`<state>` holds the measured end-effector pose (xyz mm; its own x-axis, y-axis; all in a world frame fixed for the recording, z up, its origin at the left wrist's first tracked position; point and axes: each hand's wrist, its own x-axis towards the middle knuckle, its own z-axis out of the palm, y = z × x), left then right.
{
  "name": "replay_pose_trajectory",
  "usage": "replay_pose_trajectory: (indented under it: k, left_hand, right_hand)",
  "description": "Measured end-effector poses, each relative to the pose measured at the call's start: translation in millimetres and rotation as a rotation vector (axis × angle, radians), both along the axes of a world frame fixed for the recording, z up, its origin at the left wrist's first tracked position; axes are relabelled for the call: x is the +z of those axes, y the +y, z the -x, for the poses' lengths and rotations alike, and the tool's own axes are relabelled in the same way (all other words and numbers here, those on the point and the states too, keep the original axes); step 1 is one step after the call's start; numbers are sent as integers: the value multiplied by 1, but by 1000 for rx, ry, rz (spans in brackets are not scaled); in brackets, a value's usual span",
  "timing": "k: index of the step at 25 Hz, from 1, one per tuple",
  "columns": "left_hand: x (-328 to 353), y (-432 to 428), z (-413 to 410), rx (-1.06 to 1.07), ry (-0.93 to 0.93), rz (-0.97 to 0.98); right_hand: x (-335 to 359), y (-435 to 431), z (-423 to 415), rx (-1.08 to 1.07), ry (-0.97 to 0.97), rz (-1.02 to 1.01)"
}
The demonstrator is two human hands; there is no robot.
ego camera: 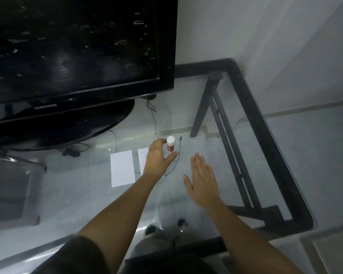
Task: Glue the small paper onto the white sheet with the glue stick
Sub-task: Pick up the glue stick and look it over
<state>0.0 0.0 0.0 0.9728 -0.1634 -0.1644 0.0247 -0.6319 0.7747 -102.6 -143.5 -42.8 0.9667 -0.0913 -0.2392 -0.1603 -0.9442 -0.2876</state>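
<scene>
Head view: left hand (156, 157) cups open around the upright glue stick (170, 143) to grasp it, while right hand (203, 182) hovers flat and empty beside it.

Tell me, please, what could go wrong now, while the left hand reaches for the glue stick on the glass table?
1. The glue stick stands upright; the open left hand could knock it over before the fingers close.
2. A thin black cable lies right beside it and might catch on the hand.
3. The forearm crosses over the small paper, next to the white sheet; it may drag the paper across the smooth glass table.
</scene>
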Motion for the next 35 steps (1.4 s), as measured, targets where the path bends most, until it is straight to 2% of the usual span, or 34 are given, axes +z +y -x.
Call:
replay_pose_trajectory:
  k: [3,8,10,12,13,15,19,22,24,27,32,35]
  left_hand:
    - [3,-3,-4,-5,5,19]
    - [15,10,4,-84,4,91]
    - [21,17,7,-86,-20,122]
    - [26,22,9,-87,-31,117]
    - [28,23,10,-87,-31,109]
    - [31,24,10,-88,-48,100]
    - [35,27,11,-101,-38,81]
    - [28,39,13,-51,6,62]
    - [22,49,17,-9,60,22]
    - [19,60,20,13,58,6]
    - [28,64,16,35,27,33]
    - [36,62,16,82,6,121]
  right_hand:
    - [3,-1,-3,5,-1,36]
    - [12,-4,-8,-1,-20,-59]
    - [30,-6,-24,-163,-108,-302]
    - [55,-6,-45,-387,-116,-682]
    - [67,-6,-56,-444,-92,-847]
    - [84,-3,-71,-401,-59,-963]
    - [88,0,-88,-269,-68,-883]
    - [83,-4,-97,-412,-137,-910]
    - [76,-6,-103,-376,-230,-740]
    - [57,-3,-104,-192,-185,-482]
    - [48,-4,-102,-173,-57,-410]
    - [66,5,-97,-204,-214,-441]
